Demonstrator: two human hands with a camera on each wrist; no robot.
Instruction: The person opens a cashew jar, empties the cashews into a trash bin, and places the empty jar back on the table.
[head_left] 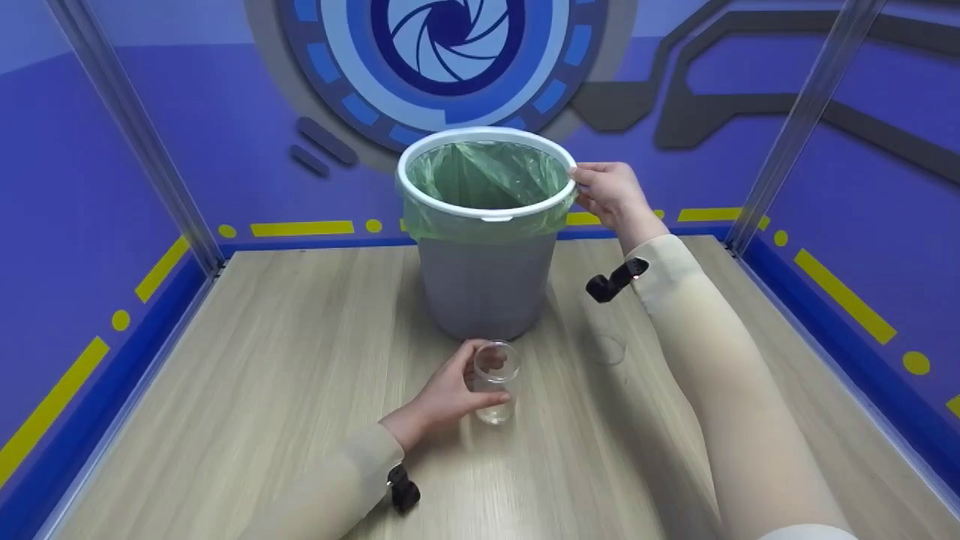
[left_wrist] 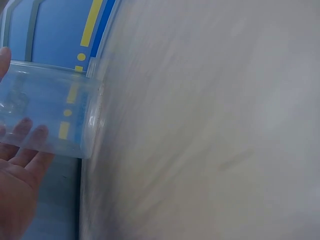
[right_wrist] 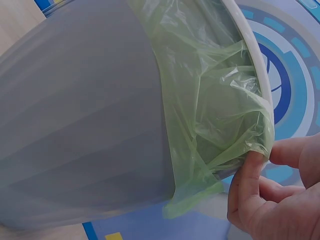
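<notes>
In the head view my left hand (head_left: 442,386) curls its thumb and fingers round a clear plastic cup (head_left: 495,409), upright in front of the bin. The left wrist view has the same cup (left_wrist: 50,110) between the thumb and fingers, its base right at the tabletop. Farther back, a grey trash bin (head_left: 484,277) stands upright, lined with a green plastic bag (head_left: 480,172) folded over its white rim (head_left: 487,135). My right hand (head_left: 611,191) pinches the rim at its right side. The right wrist view shows thumb and fingers on the rim and bag edge (right_wrist: 220,125).
To the right of the bin, beside my right forearm, a clear object with a round rim (head_left: 607,349) lies on the wooden table (head_left: 300,360). Blue patterned panels (head_left: 187,135) enclose the back and sides, with metal posts at the rear corners.
</notes>
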